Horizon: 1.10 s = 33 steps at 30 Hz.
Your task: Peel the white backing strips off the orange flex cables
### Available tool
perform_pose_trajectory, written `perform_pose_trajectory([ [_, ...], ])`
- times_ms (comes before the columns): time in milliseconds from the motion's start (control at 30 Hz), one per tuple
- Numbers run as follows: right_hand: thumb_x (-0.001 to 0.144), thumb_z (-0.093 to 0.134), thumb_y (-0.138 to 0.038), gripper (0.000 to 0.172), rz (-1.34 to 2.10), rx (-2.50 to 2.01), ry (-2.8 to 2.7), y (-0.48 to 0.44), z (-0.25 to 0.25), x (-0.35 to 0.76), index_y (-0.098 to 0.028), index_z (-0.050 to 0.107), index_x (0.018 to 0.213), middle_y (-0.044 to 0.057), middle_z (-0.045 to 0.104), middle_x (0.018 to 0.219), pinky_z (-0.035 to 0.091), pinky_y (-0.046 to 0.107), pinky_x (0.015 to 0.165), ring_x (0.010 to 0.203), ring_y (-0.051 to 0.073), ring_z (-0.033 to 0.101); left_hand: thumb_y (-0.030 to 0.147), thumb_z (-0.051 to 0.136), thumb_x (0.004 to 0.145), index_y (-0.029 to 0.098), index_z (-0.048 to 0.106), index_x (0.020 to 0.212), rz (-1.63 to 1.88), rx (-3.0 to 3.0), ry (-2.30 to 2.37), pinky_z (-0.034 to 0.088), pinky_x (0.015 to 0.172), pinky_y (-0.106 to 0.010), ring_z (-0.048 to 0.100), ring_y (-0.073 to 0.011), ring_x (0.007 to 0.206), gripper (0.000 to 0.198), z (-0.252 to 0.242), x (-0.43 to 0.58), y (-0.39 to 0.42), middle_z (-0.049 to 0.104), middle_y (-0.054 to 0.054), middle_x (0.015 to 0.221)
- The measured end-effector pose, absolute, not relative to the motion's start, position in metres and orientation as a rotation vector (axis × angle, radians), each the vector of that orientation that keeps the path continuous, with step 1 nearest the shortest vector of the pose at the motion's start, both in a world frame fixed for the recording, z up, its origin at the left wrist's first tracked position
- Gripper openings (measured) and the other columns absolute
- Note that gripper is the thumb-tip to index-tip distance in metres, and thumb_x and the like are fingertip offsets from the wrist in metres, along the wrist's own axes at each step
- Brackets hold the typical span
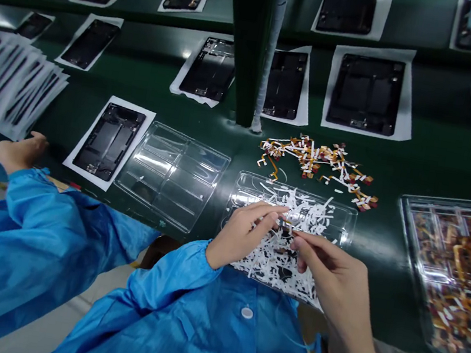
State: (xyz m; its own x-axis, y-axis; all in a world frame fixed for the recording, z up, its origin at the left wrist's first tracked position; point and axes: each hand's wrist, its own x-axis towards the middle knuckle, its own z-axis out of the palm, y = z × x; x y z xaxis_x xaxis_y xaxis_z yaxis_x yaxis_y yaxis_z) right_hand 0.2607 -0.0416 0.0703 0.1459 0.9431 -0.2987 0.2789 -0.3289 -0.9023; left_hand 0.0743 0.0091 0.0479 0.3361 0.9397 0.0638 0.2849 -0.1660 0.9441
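Above a clear plastic tray [347, 221] heaped with white paper-like strips [280, 261], my two hands meet. Between their fingertips is a small orange-brown flex cable [287, 224], mostly covered by the fingers. My left hand [241, 231] pinches its left end with thumb and forefinger. From the right, my right hand [332, 269] pinches the other end. Just beyond the tray lies a loose pile of orange flex cables [310, 155] with white tabs.
A tray of many flex cables [467, 267] stands at the right. Left of me are a clear compartment tray [172, 178] and a black device panel [109, 141]. A green post [248, 53] rises ahead, among more panels. A co-worker's hand [20, 151] is beside stacked white sheets [4, 80].
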Motion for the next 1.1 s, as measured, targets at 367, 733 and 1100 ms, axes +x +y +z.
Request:
perform_pose_trajectory([
  [367, 0.092, 0.072, -0.04, 0.024, 1.309, -1.574, -1.085, -0.038, 0.067, 0.261, -0.02, 0.081, 0.101, -0.001, 0.065, 0.057, 0.054, 0.026, 0.05, 0.051, 0.014, 0.061, 0.019, 0.07, 0.095, 0.017, 0.072, 0.103, 1.081, 2.486, 1.143, 0.059, 0.073, -0.028, 0.07, -0.0146, 0.079, 0.009, 0.047, 0.085, 0.007, 0.076, -0.002, 0.089],
  [733, 0.095, 0.07, -0.041, 0.025, 1.267, -1.613, -1.149, -0.041, 0.062, 0.264, -0.019, 0.081, 0.102, 0.0, 0.066, 0.06, 0.053, 0.027, 0.051, 0.053, 0.014, 0.061, 0.018, 0.064, 0.098, 0.017, 0.07, 0.099, 0.954, 2.467, 1.145, 0.06, 0.072, -0.025, 0.071, -0.013, 0.08, 0.006, 0.047, 0.087, 0.009, 0.074, -0.003, 0.091],
  [1100, 0.092, 0.071, -0.046, 0.026, 1.146, -1.765, -1.284, -0.05, 0.06, 0.281, -0.022, 0.08, 0.095, 0.004, 0.075, 0.082, 0.049, 0.028, 0.055, 0.065, 0.017, 0.062, 0.014, 0.059, 0.093, 0.016, 0.069, 0.097, 0.733, 2.199, 1.186, 0.058, 0.07, -0.026, 0.068, -0.0142, 0.081, 0.011, 0.045, 0.075, 0.02, 0.069, -0.004, 0.094],
])
